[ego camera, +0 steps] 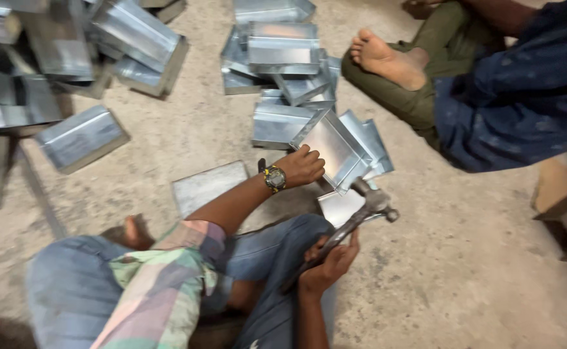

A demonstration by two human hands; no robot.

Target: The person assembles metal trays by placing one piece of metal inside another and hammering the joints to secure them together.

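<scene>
A tilted sheet-metal tray (pixel 332 147) is steadied by the left hand (pixel 304 165), fingers pressed on its edge; a hammer (pixel 354 216) is gripped by the right hand (pixel 328 262), fingers wrapped around its handle, for shaping; an aimed blow seems called for.

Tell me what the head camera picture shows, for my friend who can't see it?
A person sitting on a concrete floor holds a hammer in the right hand and grips a shiny metal tray with the left hand. More metal trays lie piled around, and another person's bare foot rests nearby.
</scene>
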